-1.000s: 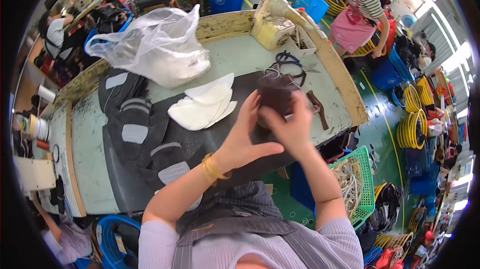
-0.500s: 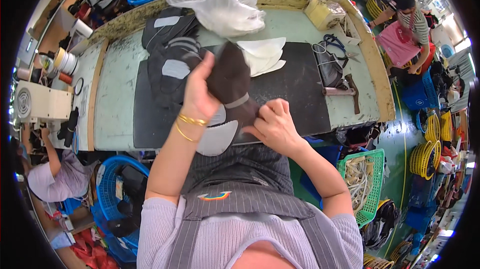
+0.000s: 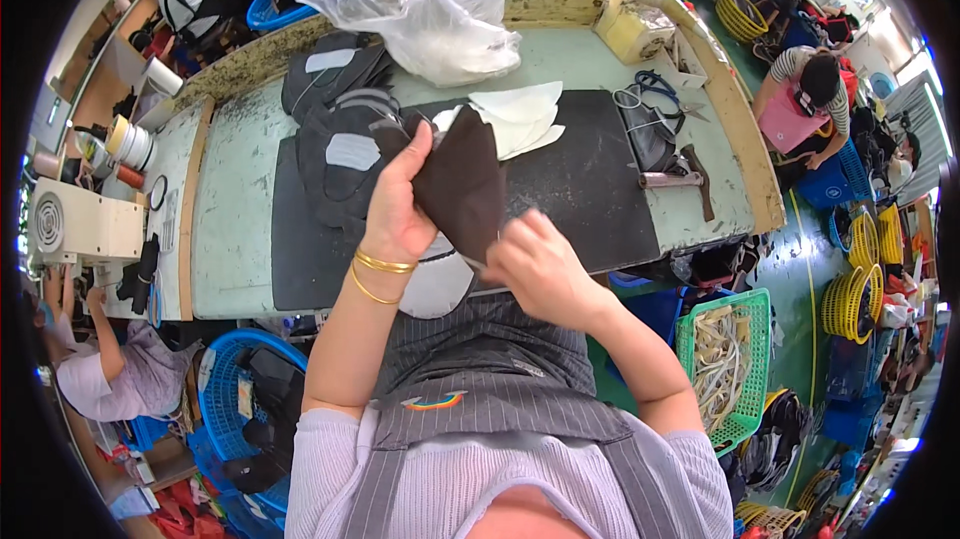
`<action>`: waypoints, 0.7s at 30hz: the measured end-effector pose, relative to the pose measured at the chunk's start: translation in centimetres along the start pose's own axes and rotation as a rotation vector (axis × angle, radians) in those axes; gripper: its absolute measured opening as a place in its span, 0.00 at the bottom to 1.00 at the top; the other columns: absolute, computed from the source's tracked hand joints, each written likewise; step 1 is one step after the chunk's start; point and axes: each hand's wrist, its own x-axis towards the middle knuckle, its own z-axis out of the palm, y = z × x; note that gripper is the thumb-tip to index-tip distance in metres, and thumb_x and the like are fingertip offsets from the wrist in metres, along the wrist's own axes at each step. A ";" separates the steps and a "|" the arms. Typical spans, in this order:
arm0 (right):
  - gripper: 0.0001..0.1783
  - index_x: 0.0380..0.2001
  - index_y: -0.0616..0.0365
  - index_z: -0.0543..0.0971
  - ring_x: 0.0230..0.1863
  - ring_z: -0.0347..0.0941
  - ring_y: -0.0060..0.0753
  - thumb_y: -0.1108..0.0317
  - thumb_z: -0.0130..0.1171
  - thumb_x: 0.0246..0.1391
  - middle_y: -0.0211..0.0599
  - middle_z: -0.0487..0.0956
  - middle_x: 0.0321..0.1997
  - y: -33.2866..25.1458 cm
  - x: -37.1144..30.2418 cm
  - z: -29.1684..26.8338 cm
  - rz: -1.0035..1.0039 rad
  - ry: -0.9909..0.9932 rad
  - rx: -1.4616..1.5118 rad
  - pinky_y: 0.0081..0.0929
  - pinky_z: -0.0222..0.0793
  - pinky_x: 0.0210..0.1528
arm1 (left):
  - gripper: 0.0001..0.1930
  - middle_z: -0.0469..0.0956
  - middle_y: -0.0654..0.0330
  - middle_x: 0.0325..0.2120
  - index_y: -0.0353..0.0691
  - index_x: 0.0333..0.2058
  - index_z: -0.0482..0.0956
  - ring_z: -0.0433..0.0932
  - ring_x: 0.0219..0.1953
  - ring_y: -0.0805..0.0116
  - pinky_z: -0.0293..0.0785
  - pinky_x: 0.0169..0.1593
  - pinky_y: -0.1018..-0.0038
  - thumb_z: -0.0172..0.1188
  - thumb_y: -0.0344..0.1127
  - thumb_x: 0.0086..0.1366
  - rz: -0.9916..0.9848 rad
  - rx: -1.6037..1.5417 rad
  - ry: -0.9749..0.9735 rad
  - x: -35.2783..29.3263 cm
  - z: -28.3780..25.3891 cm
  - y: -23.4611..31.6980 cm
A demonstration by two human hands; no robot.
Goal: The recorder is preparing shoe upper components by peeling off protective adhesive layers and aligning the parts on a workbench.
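Roughly mid-frame, the left hand (image 3: 398, 207) grips a dark brown piece (image 3: 464, 187) along its left edge, thumb pointing up. Just right of centre, the right hand (image 3: 543, 274) has its fingers curled narrow at the piece's lower end; blur hides whether they pinch it. Below the left hand, a rounded pale grey patch (image 3: 438, 289) shows near the table's front edge. Behind the brown piece, white pieces (image 3: 530, 117) lie fanned out on a black mat (image 3: 590, 184), with dark pieces (image 3: 318, 179) bearing pale patches to their left. A clear plastic bag (image 3: 445, 24) sits at top centre, while a hammer (image 3: 674, 180) and scissors (image 3: 660, 89) lie right of the mat's centre, toward the upper right.
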 end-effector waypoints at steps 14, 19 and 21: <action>0.35 0.54 0.62 0.64 0.46 0.70 0.54 0.82 0.54 0.36 0.52 0.71 0.46 0.4 -2.1 -1.5 0.479 0.398 0.162 0.36 0.68 0.49 | 0.50 0.69 0.45 0.51 0.34 0.55 0.64 0.69 0.52 0.48 0.63 0.58 0.57 0.36 0.78 0.53 -0.127 -0.382 -0.646 4.3 2.9 -6.0; 0.14 0.43 0.64 0.74 0.38 0.76 0.34 0.80 0.52 0.51 0.43 0.78 0.37 3.3 -3.6 -2.9 0.587 0.793 0.161 0.25 0.69 0.42 | 0.51 0.62 0.46 0.58 0.34 0.60 0.56 0.62 0.60 0.52 0.55 0.63 0.58 0.36 0.77 0.54 -0.328 -0.157 -0.590 4.6 3.9 -6.2; 0.14 0.43 0.64 0.74 0.36 0.75 0.32 0.78 0.55 0.51 0.42 0.77 0.35 4.3 -5.0 -3.4 0.602 0.757 0.114 0.22 0.69 0.40 | 0.42 0.67 0.50 0.55 0.36 0.58 0.63 0.68 0.56 0.58 0.61 0.60 0.61 0.39 0.70 0.60 -0.296 -0.129 -0.493 3.9 3.5 -5.6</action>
